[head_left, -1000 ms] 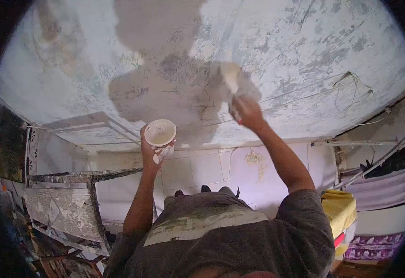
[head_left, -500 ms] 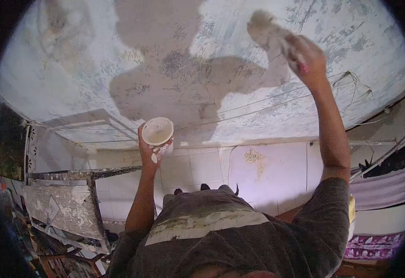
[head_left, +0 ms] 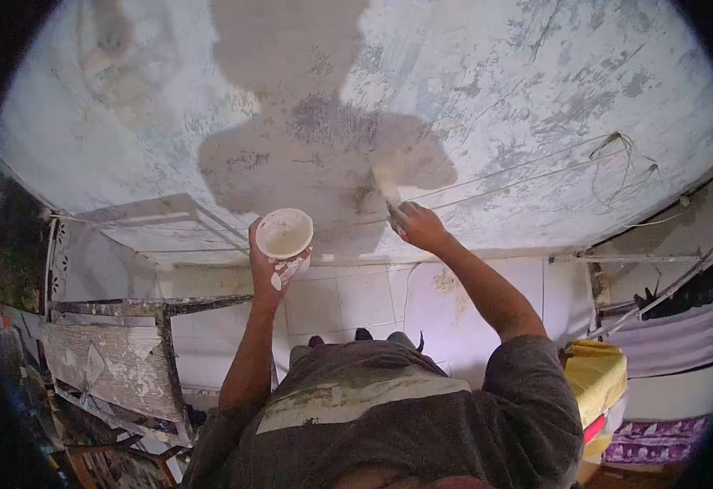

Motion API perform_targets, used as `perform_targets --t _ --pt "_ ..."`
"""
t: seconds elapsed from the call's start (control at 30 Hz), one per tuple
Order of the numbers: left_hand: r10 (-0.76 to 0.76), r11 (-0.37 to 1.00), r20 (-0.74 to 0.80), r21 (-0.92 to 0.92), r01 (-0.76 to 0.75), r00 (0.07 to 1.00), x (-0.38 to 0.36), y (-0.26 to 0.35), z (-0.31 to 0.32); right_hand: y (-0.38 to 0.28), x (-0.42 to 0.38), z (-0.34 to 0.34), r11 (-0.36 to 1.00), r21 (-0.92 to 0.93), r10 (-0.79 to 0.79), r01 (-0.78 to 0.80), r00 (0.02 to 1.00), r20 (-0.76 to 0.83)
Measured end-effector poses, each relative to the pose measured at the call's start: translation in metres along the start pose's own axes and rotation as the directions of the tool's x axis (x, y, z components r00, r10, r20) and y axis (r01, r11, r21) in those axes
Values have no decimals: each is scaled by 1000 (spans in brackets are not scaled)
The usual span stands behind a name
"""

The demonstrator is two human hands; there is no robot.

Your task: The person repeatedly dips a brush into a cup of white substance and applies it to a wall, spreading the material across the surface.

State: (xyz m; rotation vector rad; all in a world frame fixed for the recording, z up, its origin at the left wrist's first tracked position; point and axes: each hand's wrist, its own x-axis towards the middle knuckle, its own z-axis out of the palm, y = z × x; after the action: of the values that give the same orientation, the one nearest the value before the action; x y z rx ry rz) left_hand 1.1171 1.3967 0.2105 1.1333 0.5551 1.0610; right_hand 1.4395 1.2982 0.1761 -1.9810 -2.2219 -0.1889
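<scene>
The left hand (head_left: pixel 262 265) gripped a white cup (head_left: pixel 285 235) mouth-up, presumably against spills; apart from it, the right hand (head_left: pixel 418 226) clasped a blurred brush (head_left: pixel 386 181), angled up at the patchy wall (head_left: pixel 528 90), contact unclear.

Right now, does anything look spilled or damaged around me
Yes. Crumbly-looking pale residue lies on the floor near the wall, perhaps dropped. The wall's surface is blotched grey, and loose wires tangle on its right side. Your left hand is smeared white.
</scene>
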Motion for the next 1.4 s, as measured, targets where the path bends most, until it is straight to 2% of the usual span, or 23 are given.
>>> perform_targets --t 0.03,0.17,0.2,0.27,0.33,0.4,0.5,0.57,0.63,0.67,0.73,0.8,0.87,0.93,0.97,1.07,1.1,1.17,1.2,1.23,1.27,1.37,1.4 --pt "120 972 34 198 -125 992 0 -4 -3 2 -2 -1 998 -21 -55 57 993 106" --pt "94 976 40 195 -100 995 1 -8 -10 37 21 -49 995 -102 -9 19 995 98" --pt "60 990 25 128 -63 998 -1 1 -5 42 30 -79 991 -130 -20 37 991 132" --pt "29 998 5 56 -30 1000 -2 5 -3 0 47 -185 956 -275 161 -99 963 215" --pt "44 999 66 16 -45 997 -3 4 -8 29 52 -221 932 -341 -115 119 993 32" --pt "58 997 36 50 -59 998 -5 3 -6 12 50 -274 911 -412 -108 -6 961 -253" --pt "111 977 19 182 -113 994 -5 0 -7 -22 58 -330 898 -440 -164 4 931 -326" --pt "153 949 30 273 -156 988 -7 -1 -5 -35 64 -334 936 -353 -256 15 718 -647" --pt "69 997 -20 47 -68 997 -8 2 2 -26 70 -310 954 -300 -220 6 693 -687" --pt "73 996 -18 46 -72 997 -7 -1 -1 -19 72 -291 970 -241 -178 -3 663 -727" --pt "170 919 15 358 -164 985 -5 -11 -9 -9 77 -241 987 -159 -112 -24 609 -785" --pt "197 905 44 375 -199 979 -3 -4 -6 -16 80 -195 979 198 186 -50 620 -762" --pt "220 891 67 392 -229 973 -5 -4 -5 -16 80 -146 857 511 392 65 559 -730" --pt "81 992 64 94 -87 995 -5 -8 -7 -37 83 -129 738 629 422 243 561 -712" --pt "81 991 69 100 -88 994 -5 -7 -7 -45 86 -118 574 717 493 396 533 -688" --pt "128 986 132 90 -140 983 -6 -2 -3 -45 84 -76 463 815 581 347 575 -575" --pt "152 965 120 195 -174 981 -6 -2 -3 -47 80 -61 461 816 590 348 567 -575" --pt "177 931 115 302 -204 977 -8 -2 -3 -53 70 -34 667 741 556 76 611 -563" --pt "150 972 108 163 -166 983 -9 -3 -5 -59 65 -28 665 744 562 75 606 -563" --pt "121 992 106 22 -124 987 -9 -3 -5 -64 59 -22 617 786 595 38 631 -498" --pt "118 992 112 26 -122 987 -9 -1 -6 -68 56 -16 567 824 623 0 654 -429" --pt "-2 998 93 69 -4 996 -8 6 -3 -74 53 -3 549 835 650 28 614 -448" --pt "132 957 113 245 -156 985 -8 7 -2 -80 51 -7 482 876 689 18 609 -392"
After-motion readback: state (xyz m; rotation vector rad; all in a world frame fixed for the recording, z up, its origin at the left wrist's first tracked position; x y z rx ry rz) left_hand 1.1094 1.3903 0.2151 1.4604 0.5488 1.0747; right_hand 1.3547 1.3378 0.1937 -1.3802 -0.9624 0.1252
